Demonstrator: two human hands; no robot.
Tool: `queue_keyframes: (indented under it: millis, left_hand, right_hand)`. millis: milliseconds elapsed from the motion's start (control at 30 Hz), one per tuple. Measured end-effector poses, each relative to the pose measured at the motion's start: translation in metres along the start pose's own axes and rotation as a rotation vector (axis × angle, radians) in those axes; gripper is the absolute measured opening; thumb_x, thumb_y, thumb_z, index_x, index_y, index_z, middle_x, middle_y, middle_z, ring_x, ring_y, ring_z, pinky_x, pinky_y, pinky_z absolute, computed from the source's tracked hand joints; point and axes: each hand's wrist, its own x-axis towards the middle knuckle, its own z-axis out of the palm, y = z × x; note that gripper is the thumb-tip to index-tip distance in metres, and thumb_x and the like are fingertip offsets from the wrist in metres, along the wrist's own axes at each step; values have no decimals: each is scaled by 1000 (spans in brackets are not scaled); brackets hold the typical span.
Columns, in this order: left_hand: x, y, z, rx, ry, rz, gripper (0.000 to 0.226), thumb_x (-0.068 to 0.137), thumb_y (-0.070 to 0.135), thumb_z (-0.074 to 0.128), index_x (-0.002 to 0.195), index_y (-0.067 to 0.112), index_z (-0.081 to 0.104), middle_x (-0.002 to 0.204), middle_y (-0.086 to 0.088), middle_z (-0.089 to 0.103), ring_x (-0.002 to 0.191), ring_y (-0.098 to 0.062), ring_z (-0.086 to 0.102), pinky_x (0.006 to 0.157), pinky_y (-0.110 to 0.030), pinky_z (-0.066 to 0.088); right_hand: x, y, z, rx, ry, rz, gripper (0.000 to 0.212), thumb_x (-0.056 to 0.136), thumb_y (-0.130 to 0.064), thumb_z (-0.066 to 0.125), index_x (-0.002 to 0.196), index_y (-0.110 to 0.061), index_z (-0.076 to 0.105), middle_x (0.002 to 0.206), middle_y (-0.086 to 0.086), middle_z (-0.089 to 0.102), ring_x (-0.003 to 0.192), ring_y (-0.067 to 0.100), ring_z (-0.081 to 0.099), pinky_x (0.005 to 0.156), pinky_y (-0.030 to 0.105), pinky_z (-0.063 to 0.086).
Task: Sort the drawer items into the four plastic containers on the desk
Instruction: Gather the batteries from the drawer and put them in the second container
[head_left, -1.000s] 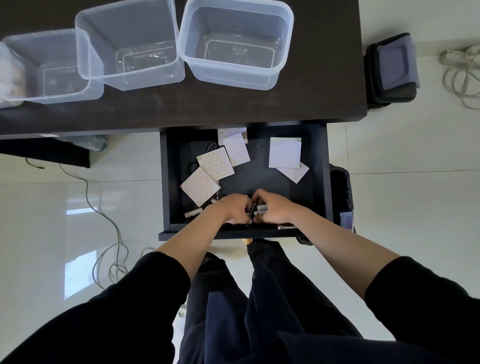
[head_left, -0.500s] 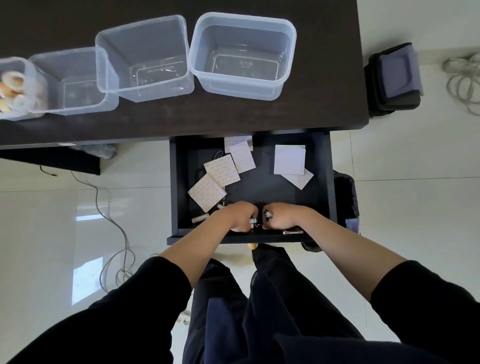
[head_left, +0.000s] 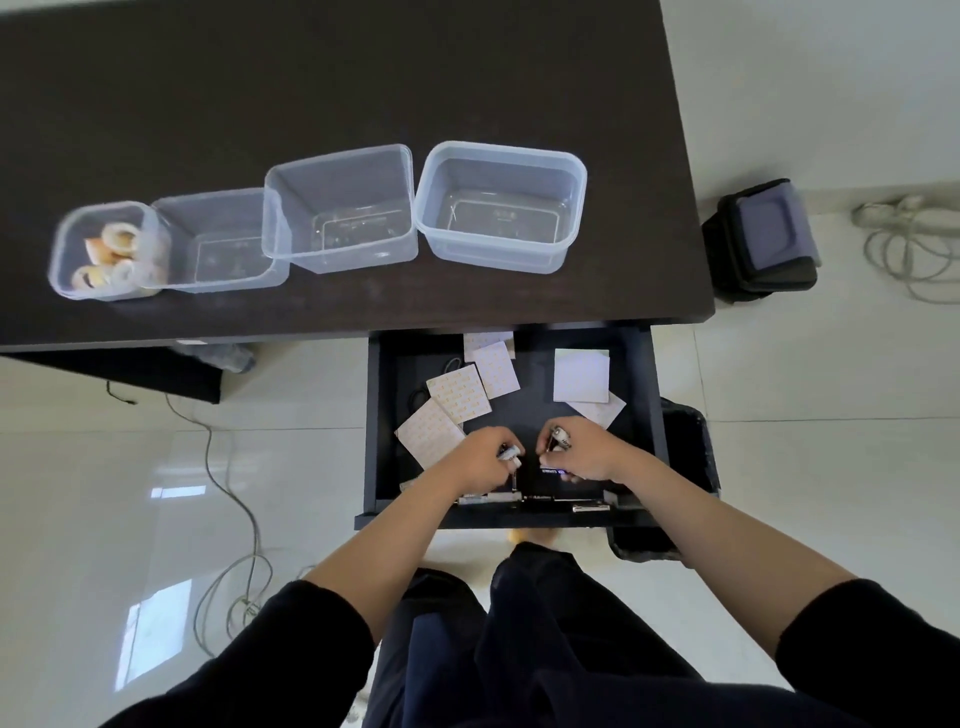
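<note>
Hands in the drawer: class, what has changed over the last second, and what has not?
The left hand and right hand, pressed together before, have drawn apart, each gripping small batteries. The sticker sheets in the drawer and the four containers lie as before.

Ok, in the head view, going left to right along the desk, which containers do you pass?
Container with tape rolls → second container → third container → fourth container; the last three look empty.

Both hands are inside the open drawer (head_left: 382, 415). The left hand (head_left: 475, 460) and right hand (head_left: 584, 452) each grip small silver-tipped items. Four containers (head_left: 501, 208) stand on the desk (head_left: 332, 78).
</note>
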Motion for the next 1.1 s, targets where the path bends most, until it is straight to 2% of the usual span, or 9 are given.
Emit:
queue_keyframes:
  millis: [100,200,333,500,600,700,767,1000,1100]
  left_hand:
    - [-10,5,-17,-37,84,10,25,91,6,55,116,8,59,122,-9,58,111,-22,54,85,-21,38]
    - [-22,4,-41,-55,157,28,25,91,6,55,115,8,60,118,-7,59,101,-14,52,78,-15,35]
    - [-42,-3,-82,-47,229,45,24,92,8,55,115,10,60,104,0,53,94,-14,50,78,-22,37]
    - [-76,-32,-156,-54,351,47,21,92,12,55,112,14,60,100,2,54,88,-14,52,75,-23,40]
    - [-100,-58,-205,-28,408,76,19,90,13,58,108,15,62,99,2,58,89,-14,55,76,-24,43]
    - [-122,-85,-259,-29,462,88,18,91,17,59,108,18,61,96,7,58,85,-10,56,72,-19,44]
    - [-130,-102,-294,-23,496,86,16,92,19,57,107,17,61,91,5,57,79,-9,55,64,-18,41]
    - [-110,-150,-380,28,582,15,21,92,22,55,111,13,57,94,-1,56,86,-17,52,70,-24,38]
    - [-89,-158,-391,8,530,25,15,89,21,59,100,12,59,88,-4,58,84,-23,56,71,-28,41]
  right_hand:
    - [-3,-22,-5,-9,38,-79,9,86,-9,60,83,-17,58,71,6,58,50,14,53,53,29,48]
    - [-7,-52,-7,-42,83,-159,10,86,-10,61,82,-18,58,74,1,60,51,13,55,52,24,48]
    - [-4,-99,-4,-51,126,-257,10,85,-15,63,81,-22,59,81,1,63,56,15,59,59,33,52]
    - [6,-180,19,-99,164,-382,4,87,-17,63,90,-15,61,83,-1,63,60,10,61,55,20,49]
    - [18,-232,42,-104,170,-465,5,86,-18,64,89,-17,61,85,6,64,65,12,63,61,27,53]
    - [34,-287,67,-91,180,-523,6,86,-19,65,86,-24,61,84,-1,62,73,13,63,68,32,58]
    - [46,-323,82,-45,192,-526,7,86,-18,64,85,-24,59,81,-1,61,69,17,63,62,34,58]
    - [106,-411,113,-15,387,-444,6,88,-17,61,87,-15,56,73,0,59,62,18,58,52,28,54]
    - [134,-422,121,0,473,-337,10,86,-16,63,83,-19,54,72,-4,56,68,18,55,62,31,51]
